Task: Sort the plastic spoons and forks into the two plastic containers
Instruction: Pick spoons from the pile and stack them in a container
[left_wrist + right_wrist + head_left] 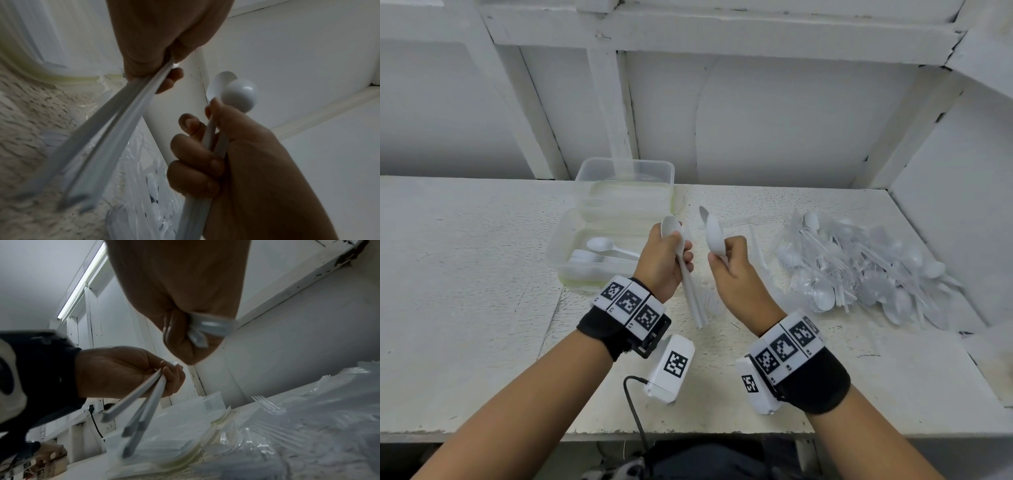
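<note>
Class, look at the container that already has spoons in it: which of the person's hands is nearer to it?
Left. The left hand, gripping spoons, is held just right of the container. The right hand, also gripping spoons, is farther right, toward the pile of cutlery.

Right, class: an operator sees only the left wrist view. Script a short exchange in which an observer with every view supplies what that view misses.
Operator: I see only handles. What does the left hand hold?
Observer: It grips white plastic spoons; their bowls stick up above the fingers.
Operator: Does either container hold anything yet?
Observer: The near clear plastic container already holds loose white spoons.
</note>
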A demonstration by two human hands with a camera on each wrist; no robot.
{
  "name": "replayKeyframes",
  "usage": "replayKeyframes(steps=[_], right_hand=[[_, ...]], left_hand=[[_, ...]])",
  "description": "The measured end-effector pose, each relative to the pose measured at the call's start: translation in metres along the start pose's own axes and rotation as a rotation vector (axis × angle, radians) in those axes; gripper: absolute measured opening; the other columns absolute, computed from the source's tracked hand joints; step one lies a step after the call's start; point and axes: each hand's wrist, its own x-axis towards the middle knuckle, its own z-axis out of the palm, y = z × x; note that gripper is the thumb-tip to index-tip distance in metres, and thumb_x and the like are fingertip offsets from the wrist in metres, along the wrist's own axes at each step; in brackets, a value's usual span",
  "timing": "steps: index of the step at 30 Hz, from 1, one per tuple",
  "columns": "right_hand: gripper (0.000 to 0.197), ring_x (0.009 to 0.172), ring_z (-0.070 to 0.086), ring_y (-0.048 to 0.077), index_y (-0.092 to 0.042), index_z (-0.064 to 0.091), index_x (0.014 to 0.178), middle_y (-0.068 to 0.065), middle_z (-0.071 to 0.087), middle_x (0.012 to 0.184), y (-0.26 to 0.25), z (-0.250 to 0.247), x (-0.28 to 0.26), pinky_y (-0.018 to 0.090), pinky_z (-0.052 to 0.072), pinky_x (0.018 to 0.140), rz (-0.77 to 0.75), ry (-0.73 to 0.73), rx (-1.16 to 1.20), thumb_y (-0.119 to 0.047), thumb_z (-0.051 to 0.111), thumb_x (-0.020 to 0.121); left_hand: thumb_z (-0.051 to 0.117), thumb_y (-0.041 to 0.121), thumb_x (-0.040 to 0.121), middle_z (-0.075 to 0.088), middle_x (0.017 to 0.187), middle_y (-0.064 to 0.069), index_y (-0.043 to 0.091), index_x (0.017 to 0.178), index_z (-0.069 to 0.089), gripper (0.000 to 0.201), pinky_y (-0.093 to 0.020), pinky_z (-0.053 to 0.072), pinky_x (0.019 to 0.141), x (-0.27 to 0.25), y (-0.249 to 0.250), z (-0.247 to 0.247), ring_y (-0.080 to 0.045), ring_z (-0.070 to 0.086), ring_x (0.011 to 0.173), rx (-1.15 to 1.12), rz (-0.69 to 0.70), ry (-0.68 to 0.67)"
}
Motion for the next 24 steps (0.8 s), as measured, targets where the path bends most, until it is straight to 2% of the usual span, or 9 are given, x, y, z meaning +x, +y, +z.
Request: replayKeyframes(steps=[2,5,7,11,14,16,18,21,24], right_hand=[[0.007,0.053,0.038,0.007,-0.019,0.04,0.097,-0.004,0.044,0.068,0.001,0.0,0.0,0.026,0.034,0.053,0.01,-0.018,-0.023,-0.025,0.039,0.099],[0.018,0.046,0.04,0.006,-0.028,0.052,0.082,-0.004,0.047,0.061,0.0,-0.001,0.001,0.021,0.035,0.044,0.074,-0.016,0.058,-0.03,0.044,0.098],[0.025,0.043,0.041,0.007,-0.023,0.058,0.079,-0.002,0.047,0.058,-0.001,-0.002,0.002,0.021,0.037,0.042,0.101,-0.02,0.099,-0.03,0.044,0.098],[0.027,0.041,0.04,0.008,-0.018,0.061,0.082,-0.001,0.047,0.057,-0.002,-0.002,0.002,0.02,0.036,0.04,0.137,-0.043,0.096,-0.03,0.043,0.099],[0.027,0.044,0.044,0.011,-0.017,0.063,0.086,0.0,0.049,0.058,-0.003,-0.004,0.001,0.021,0.04,0.042,0.158,-0.066,0.113,-0.031,0.042,0.099],[0.025,0.046,0.049,0.012,-0.019,0.06,0.087,0.002,0.053,0.062,-0.003,-0.005,0.0,0.024,0.044,0.045,0.153,-0.068,0.108,-0.032,0.042,0.099],[0.023,0.05,0.054,0.014,-0.02,0.057,0.088,0.005,0.057,0.066,-0.003,-0.008,-0.001,0.027,0.05,0.05,0.152,-0.047,0.104,-0.032,0.041,0.099],[0.027,0.059,0.06,0.015,-0.011,0.058,0.092,0.005,0.059,0.07,0.001,-0.011,-0.001,0.031,0.054,0.06,0.14,0.016,0.129,-0.027,0.038,0.1],[0.03,0.067,0.064,0.015,-0.011,0.06,0.088,0.004,0.061,0.071,0.005,-0.014,-0.001,0.03,0.055,0.066,0.116,0.092,0.299,-0.024,0.037,0.101]], left_hand=[[0.033,0.015,0.1,0.043,0.075,-0.004,0.011,0.113,0.04,0.015,-0.022,0.039,0.047,0.002,-0.001,0.0,-0.009,0.04,0.05,0.027,-0.014,0.008],[0.033,0.046,0.099,0.047,0.077,-0.004,0.009,0.119,0.045,0.045,-0.023,0.038,0.049,0.002,-0.003,0.002,-0.009,0.041,0.05,0.057,-0.012,-0.066],[0.031,0.058,0.093,0.048,0.075,-0.005,0.009,0.115,0.049,0.057,-0.023,0.037,0.054,-0.001,-0.003,0.005,-0.011,0.041,0.055,0.044,0.005,-0.147],[0.037,0.038,0.099,0.048,0.08,-0.009,0.009,0.107,0.042,0.03,-0.021,0.043,0.051,-0.006,-0.002,0.01,-0.016,0.046,0.062,0.09,0.042,-0.125],[0.033,0.017,0.101,0.048,0.093,-0.013,0.007,0.104,0.044,0.016,-0.029,0.044,0.059,-0.005,-0.002,0.008,-0.025,0.048,0.078,0.046,0.028,-0.047],[0.031,0.012,0.099,0.05,0.099,-0.015,0.007,0.108,0.044,0.016,-0.032,0.05,0.065,-0.005,-0.002,0.007,-0.027,0.054,0.081,0.034,0.035,-0.01],[0.031,0.009,0.099,0.053,0.098,-0.015,0.008,0.107,0.044,0.015,-0.034,0.056,0.067,-0.005,0.0,0.004,-0.026,0.061,0.077,-0.017,0.054,0.049],[0.032,0.002,0.098,0.056,0.099,-0.018,0.009,0.103,0.045,0.016,-0.032,0.058,0.065,-0.001,0.002,-0.004,-0.023,0.065,0.071,-0.076,0.07,0.121],[0.037,0.0,0.096,0.056,0.101,-0.017,0.009,0.112,0.043,0.019,-0.023,0.053,0.052,0.002,0.003,-0.01,-0.015,0.064,0.059,-0.033,0.082,0.181]])
